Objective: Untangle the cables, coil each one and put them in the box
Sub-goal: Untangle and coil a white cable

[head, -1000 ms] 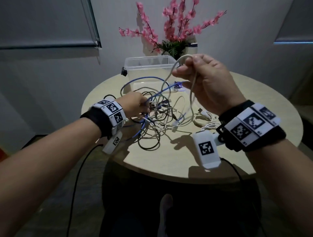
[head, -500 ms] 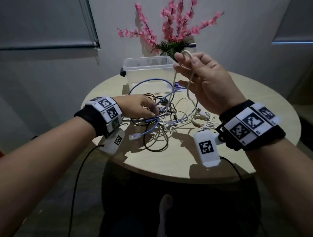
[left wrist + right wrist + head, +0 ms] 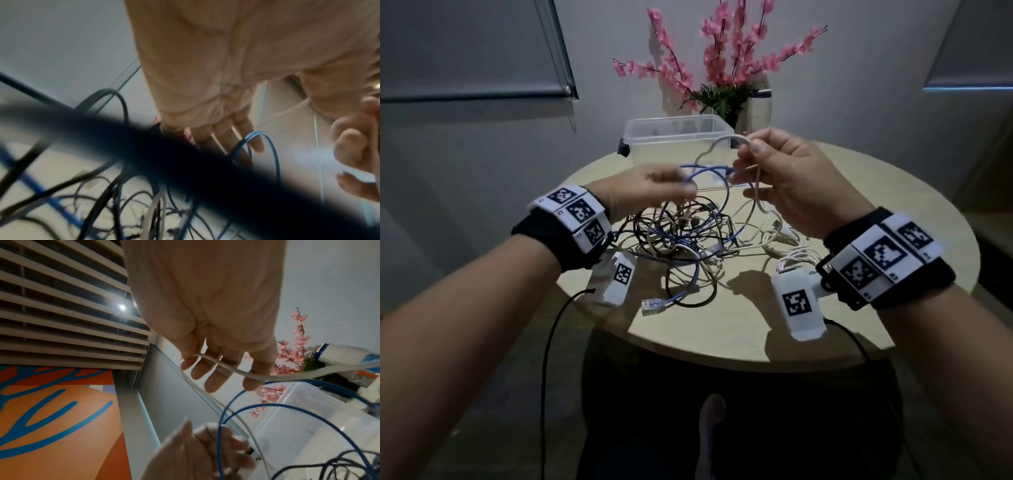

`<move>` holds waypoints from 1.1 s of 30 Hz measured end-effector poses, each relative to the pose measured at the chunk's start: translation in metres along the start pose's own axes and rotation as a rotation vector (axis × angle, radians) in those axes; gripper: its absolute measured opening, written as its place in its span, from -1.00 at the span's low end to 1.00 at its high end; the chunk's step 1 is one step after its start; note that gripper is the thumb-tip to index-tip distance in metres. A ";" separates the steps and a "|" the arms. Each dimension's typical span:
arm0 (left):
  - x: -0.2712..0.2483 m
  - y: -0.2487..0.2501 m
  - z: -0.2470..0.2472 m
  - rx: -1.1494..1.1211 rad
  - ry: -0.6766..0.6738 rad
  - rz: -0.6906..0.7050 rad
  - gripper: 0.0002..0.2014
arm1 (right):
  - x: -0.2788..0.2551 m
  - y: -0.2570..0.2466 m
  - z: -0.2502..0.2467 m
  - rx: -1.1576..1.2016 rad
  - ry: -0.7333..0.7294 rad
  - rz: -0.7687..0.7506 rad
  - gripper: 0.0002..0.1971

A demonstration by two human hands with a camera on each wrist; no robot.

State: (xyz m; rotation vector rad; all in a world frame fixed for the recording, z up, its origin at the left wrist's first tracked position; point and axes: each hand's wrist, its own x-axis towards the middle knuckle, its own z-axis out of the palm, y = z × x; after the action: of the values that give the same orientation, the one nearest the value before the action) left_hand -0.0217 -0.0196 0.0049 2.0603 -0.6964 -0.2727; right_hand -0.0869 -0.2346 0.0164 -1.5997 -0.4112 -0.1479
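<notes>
While both hands hang above the round table (image 3: pixel 893 205), the right hand (image 3: pixel 801 181) holds a white cable (image 3: pixel 717 145) up off the heap: its thumb and forefinger pinch the strand at the top of a loop, and the strand runs on across the other fingers (image 3: pixel 213 381), which are loosely curled, before dropping down past the palm toward the table. In the right wrist view the same white cable (image 3: pixel 222 365) lies across the undersides of the fingertips.

The left hand (image 3: pixel 650 192) is blurred in the head view. Its fingers point toward the right hand and reach among the raised strands, and a loop of the blue cable (image 3: pixel 709 171) arches just beyond its fingertips. In the left wrist view the blue cable (image 3: pixel 265 142) curves round the end of 1 finger (image 3: pixel 255 142), with the fingers mostly straight; whether they actually pinch a strand I cannot tell.

Below and between the 2 sets of fingers lies the tangle of cables (image 3: pixel 688 240), black, blue and white strands crossed over one another on the tabletop, with a clear plug (image 3: pixel 653 305) at the near end of a blue strand.

Beyond the fingertips of both hands stands the clear plastic box (image 3: pixel 678 137), open at the top. Behind it is a vase of pink blossoms (image 3: pixel 726 58).
</notes>
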 end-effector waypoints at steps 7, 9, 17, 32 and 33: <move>0.010 0.013 -0.007 0.299 0.454 0.221 -0.57 | -0.004 0.002 0.004 -0.099 0.059 -0.105 -0.81; 0.008 0.018 -0.004 0.361 0.374 0.242 -0.68 | -0.005 -0.001 0.002 -0.116 0.086 -0.134 -0.85; 0.009 0.023 -0.002 0.302 0.368 0.257 -0.65 | -0.007 -0.001 -0.008 0.148 0.098 -0.134 -0.81; 0.002 0.064 0.007 -0.119 0.626 0.365 -0.95 | -0.009 -0.001 0.000 0.239 0.207 0.025 -0.67; 0.001 0.067 0.008 -0.120 0.635 0.381 -0.95 | -0.010 -0.001 0.003 0.224 0.204 0.026 -0.70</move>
State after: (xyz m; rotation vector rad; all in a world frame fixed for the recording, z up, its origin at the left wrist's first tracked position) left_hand -0.0489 -0.0539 0.0559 1.7111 -0.6310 0.5249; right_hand -0.0971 -0.2338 0.0137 -1.3540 -0.2391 -0.2353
